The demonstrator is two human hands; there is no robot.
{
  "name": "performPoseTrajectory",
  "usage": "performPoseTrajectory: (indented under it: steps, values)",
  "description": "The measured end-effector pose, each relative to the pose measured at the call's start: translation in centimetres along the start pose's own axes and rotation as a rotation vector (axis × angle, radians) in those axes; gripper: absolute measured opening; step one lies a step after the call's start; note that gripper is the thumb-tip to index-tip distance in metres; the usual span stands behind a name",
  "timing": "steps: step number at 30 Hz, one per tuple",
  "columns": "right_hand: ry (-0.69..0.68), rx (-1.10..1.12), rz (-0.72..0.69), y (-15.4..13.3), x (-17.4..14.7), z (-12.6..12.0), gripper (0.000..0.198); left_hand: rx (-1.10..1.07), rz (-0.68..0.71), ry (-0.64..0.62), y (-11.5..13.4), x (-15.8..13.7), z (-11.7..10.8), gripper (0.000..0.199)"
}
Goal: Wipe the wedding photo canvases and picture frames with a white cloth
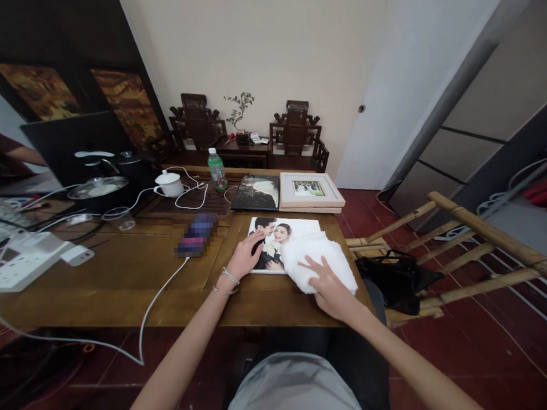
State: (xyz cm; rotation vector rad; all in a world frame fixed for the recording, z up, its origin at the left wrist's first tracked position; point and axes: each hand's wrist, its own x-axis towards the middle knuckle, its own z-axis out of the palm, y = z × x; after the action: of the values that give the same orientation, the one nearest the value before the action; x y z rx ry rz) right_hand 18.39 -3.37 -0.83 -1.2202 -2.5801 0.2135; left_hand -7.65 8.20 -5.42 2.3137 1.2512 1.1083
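On the wooden table lies a photo panel (275, 253) showing a couple in wedding clothes. My left hand (245, 255) rests flat on its left side, fingers stretched out, with a bracelet at the wrist. A folded white towel (342, 259) covers the panel's right part and reaches past its edge. From above, my right hand (328, 284) has hold of the towel, some fingers spread over it. The towel hides whatever lies beneath it.
Behind the panel lie a dark photo panel (250, 192) and framed photos (333, 194). A green bottle (217, 171), lidded cup (169, 185), charging phone (196, 234) and power strip (22, 261) stand leftward. A bamboo chair (485, 227) is at right; another person's arm (27, 155) shows far left.
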Motion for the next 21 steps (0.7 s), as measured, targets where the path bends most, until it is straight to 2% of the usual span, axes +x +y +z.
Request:
performPoseTrajectory:
  steps: [2, 5, 11, 16, 21]
  values:
    - [-0.028, 0.013, -0.014, -0.8, -0.8, -0.2, 0.037, 0.000, -0.006, -0.006, 0.0, 0.0, 0.0, 0.034]
    - [-0.039, 0.022, -0.004, -0.6, -0.4, -0.5, 0.037, -0.006, -0.009, -0.009, 0.1, 0.0, -0.1, 0.034]
    - [-0.031, -0.044, 0.104, 3.0, 4.4, -1.0, 0.040, -0.021, -0.008, 0.000, 0.1, 0.0, -0.2, 0.033]
    - [0.056, -0.067, 0.183, 6.4, 8.3, -1.1, 0.046, -0.021, -0.011, -0.003, 0.2, 0.0, -0.3, 0.033]
    - [0.063, -0.103, 0.223, 7.2, 9.1, -0.6, 0.047, -0.020, -0.013, -0.002, 0.4, 0.0, -0.4, 0.033]
